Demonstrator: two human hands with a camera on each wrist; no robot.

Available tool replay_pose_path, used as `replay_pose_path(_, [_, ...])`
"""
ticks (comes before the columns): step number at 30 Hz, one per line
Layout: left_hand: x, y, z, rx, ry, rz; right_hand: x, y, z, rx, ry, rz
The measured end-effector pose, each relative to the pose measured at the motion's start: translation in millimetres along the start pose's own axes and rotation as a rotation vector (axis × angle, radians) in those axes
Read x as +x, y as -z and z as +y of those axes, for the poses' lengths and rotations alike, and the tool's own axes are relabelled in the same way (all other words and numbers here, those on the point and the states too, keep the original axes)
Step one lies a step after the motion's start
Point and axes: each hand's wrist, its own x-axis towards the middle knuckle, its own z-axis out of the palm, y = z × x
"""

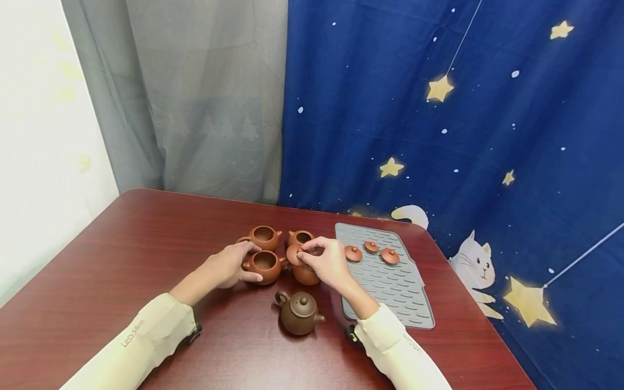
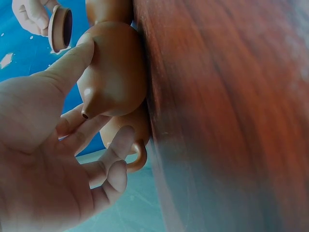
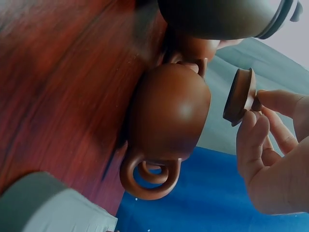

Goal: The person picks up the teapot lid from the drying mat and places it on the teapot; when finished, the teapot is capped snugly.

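Presently, your left hand [image 1: 229,265] grips a lidless teapot [image 1: 265,277] between thumb and fingers; your right hand [image 1: 331,264] pinches a lid [image 3: 240,96] by its knob [image 3: 256,104].

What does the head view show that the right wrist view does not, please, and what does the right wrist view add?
Only the head view: three lids lying on the gray mat, and the cat printed on the curtain.
Only the right wrist view: the ring handles of the two right-hand reddish teapots.
Both: the right hand pinching a lid by its knob, and the dark brown teapot.
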Motion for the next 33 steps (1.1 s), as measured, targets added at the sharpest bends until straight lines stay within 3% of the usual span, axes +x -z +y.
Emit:
replay_pose_path(7, [0.4, -0.1, -1.3, -0.005, -0.006, -0.002, 1.2, -4.2, -3.1, -0.013, -0.024, -0.019])
replay_pose_path(25, [2.9, -2.3, -4.6, -0.013, -0.01, -0.004, 10.2, -20.1, -10.9, -0.093, 0.041, -0.015])
replay_pose_path(33, [4.0, -2.8, -4.9, -0.009, -0.011, -0.003, 11.1, -24.4, -12.5, -0.104, 0.025, -0.041])
